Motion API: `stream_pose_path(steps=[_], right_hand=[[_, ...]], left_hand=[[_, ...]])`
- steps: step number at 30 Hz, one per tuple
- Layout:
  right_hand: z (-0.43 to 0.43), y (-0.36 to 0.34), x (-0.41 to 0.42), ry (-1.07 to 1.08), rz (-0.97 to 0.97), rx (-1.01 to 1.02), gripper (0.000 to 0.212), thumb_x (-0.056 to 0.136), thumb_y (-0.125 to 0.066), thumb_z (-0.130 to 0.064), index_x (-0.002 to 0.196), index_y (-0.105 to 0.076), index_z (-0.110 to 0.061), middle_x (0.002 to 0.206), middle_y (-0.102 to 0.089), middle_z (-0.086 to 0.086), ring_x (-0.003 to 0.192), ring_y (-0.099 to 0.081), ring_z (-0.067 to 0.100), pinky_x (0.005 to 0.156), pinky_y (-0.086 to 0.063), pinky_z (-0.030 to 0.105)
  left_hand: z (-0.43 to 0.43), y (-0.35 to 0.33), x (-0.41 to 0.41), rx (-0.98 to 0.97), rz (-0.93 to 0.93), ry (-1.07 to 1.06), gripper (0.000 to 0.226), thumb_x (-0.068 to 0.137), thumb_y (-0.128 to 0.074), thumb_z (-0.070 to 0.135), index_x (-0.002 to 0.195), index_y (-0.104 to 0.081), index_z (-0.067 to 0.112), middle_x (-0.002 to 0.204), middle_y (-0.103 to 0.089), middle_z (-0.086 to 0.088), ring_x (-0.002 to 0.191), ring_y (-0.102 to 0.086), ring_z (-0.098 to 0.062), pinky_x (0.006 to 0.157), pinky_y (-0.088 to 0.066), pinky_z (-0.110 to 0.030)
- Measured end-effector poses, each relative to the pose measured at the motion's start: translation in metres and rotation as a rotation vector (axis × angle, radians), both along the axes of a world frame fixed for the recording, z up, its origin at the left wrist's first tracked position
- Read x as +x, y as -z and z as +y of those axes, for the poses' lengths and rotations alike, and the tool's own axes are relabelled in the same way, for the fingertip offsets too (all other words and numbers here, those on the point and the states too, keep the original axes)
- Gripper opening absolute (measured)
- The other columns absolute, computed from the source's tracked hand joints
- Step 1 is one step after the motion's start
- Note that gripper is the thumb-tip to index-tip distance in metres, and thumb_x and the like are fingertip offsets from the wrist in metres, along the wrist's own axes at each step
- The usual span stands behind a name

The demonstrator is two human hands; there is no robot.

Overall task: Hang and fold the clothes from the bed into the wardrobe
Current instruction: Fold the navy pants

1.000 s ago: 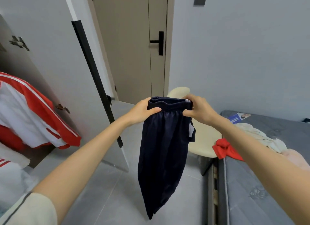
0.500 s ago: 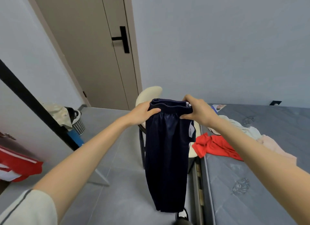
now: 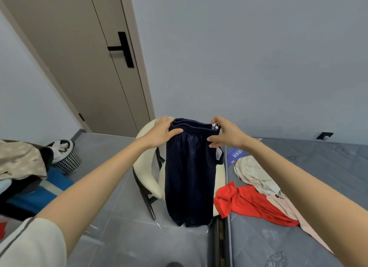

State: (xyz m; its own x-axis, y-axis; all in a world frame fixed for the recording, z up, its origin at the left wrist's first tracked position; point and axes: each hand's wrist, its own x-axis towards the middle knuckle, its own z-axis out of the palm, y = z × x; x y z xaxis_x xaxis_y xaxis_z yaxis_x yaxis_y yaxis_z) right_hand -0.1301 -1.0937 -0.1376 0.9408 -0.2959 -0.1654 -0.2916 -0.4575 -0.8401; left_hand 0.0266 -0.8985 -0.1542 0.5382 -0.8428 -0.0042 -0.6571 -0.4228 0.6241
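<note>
Home bedroom: bed (image 3: 318, 187), door (image 3: 79, 57), strewn clothes (image 3: 251, 205).

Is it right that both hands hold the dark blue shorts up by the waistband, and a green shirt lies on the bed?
Not quite. The shirt on the bed is red, not green; the head view shows it. The rest is right: the left hand and right hand both hold the dark blue shorts up by the waistband.

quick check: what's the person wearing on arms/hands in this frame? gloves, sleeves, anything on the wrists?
No gloves: the left hand and right hand are bare, with no watch, ring or band visible. Both forearms are uncovered. The left arm has a short off-white sleeve with a thin dark stripe near its edge. The right upper arm is out of frame, so its sleeve cannot be seen.
</note>
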Motion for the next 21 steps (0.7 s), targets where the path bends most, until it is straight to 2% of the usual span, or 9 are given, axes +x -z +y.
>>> stream_pose_path(steps=[1, 3, 5, 8, 10, 12, 16, 19, 21], right_hand=[[-0.009, 0.002, 0.008, 0.017, -0.006, 0.019, 0.029, 0.085, -0.066, 0.001, 0.099, -0.044, -0.011, 0.097, -0.055, 0.011, 0.079, -0.071, 0.034, 0.08, -0.058, 0.047], [-0.024, 0.009, 0.025, 0.037, -0.014, -0.01, 0.029, 0.085, -0.065, 0.001, 0.102, -0.044, -0.01, 0.093, -0.052, 0.007, 0.078, -0.068, 0.032, 0.082, -0.057, 0.047], [-0.039, 0.017, 0.043, 0.052, -0.023, -0.048, 0.03, 0.085, -0.065, -0.002, 0.104, -0.044, -0.01, 0.091, -0.05, 0.004, 0.076, -0.06, 0.027, 0.082, -0.054, 0.047], [-0.063, 0.032, 0.072, 0.091, -0.037, -0.045, 0.028, 0.086, -0.065, -0.004, 0.105, -0.044, -0.012, 0.088, -0.048, -0.003, 0.08, -0.051, 0.02, 0.081, -0.05, 0.04], [-0.08, 0.043, 0.093, 0.121, -0.04, -0.035, 0.028, 0.088, -0.064, -0.004, 0.105, -0.044, -0.013, 0.086, -0.047, -0.006, 0.077, -0.048, 0.015, 0.075, -0.046, 0.03], [-0.097, 0.055, 0.115, 0.157, -0.035, -0.017, 0.026, 0.088, -0.062, -0.003, 0.105, -0.044, -0.012, 0.084, -0.047, -0.006, 0.074, -0.046, 0.011, 0.068, -0.042, 0.018], [-0.131, 0.079, 0.162, 0.215, 0.004, -0.013, 0.025, 0.09, -0.06, -0.003, 0.107, -0.043, -0.012, 0.085, -0.049, -0.007, 0.072, -0.047, 0.008, 0.062, -0.04, 0.013], [-0.154, 0.095, 0.197, 0.262, 0.011, -0.016, 0.024, 0.091, -0.057, -0.002, 0.105, -0.041, -0.013, 0.085, -0.049, -0.007, 0.068, -0.045, 0.006, 0.058, -0.04, 0.01], [-0.168, 0.105, 0.217, 0.305, 0.009, -0.01, 0.024, 0.091, -0.056, 0.0, 0.105, -0.04, -0.013, 0.086, -0.048, -0.006, 0.068, -0.044, 0.005, 0.058, -0.038, 0.008]], left_hand=[[-0.011, 0.002, 0.009, 0.041, -0.053, -0.059, 0.033, 0.096, -0.049, 0.041, 0.112, -0.06, 0.014, 0.09, -0.044, 0.006, 0.088, -0.039, -0.014, 0.093, -0.041, -0.036], [-0.03, 0.002, 0.024, 0.084, -0.115, -0.139, 0.039, 0.095, -0.048, 0.045, 0.119, -0.058, 0.016, 0.097, -0.037, 0.002, 0.092, -0.04, -0.016, 0.086, -0.041, -0.03], [-0.049, 0.003, 0.039, 0.104, -0.172, -0.155, 0.039, 0.095, -0.047, 0.048, 0.125, -0.056, 0.023, 0.101, -0.039, 0.001, 0.086, -0.048, -0.017, 0.075, -0.041, -0.029], [-0.08, 0.008, 0.069, 0.118, -0.22, -0.141, 0.035, 0.095, -0.049, 0.047, 0.122, -0.058, 0.026, 0.104, -0.044, 0.001, 0.073, -0.054, -0.016, 0.07, -0.039, -0.029], [-0.102, 0.018, 0.092, 0.089, -0.151, -0.11, 0.03, 0.096, -0.05, 0.043, 0.118, -0.06, 0.025, 0.108, -0.052, 0.002, 0.062, -0.062, -0.015, 0.066, -0.044, -0.029], [-0.124, 0.03, 0.114, 0.043, -0.021, -0.098, 0.026, 0.096, -0.053, 0.035, 0.117, -0.06, 0.022, 0.106, -0.063, -0.001, 0.062, -0.068, -0.018, 0.064, -0.053, -0.031], [-0.165, 0.053, 0.158, 0.027, 0.16, -0.137, 0.029, 0.096, -0.056, 0.026, 0.123, -0.057, 0.016, 0.104, -0.067, -0.003, 0.072, -0.07, -0.024, 0.076, -0.057, -0.037], [-0.197, 0.074, 0.192, 0.026, 0.231, -0.157, 0.026, 0.096, -0.056, 0.024, 0.12, -0.058, 0.013, 0.104, -0.067, -0.009, 0.08, -0.068, -0.031, 0.082, -0.055, -0.044], [-0.217, 0.089, 0.214, -0.005, 0.292, -0.173, 0.023, 0.096, -0.056, 0.023, 0.116, -0.06, 0.011, 0.102, -0.066, -0.009, 0.087, -0.066, -0.032, 0.087, -0.053, -0.044]])
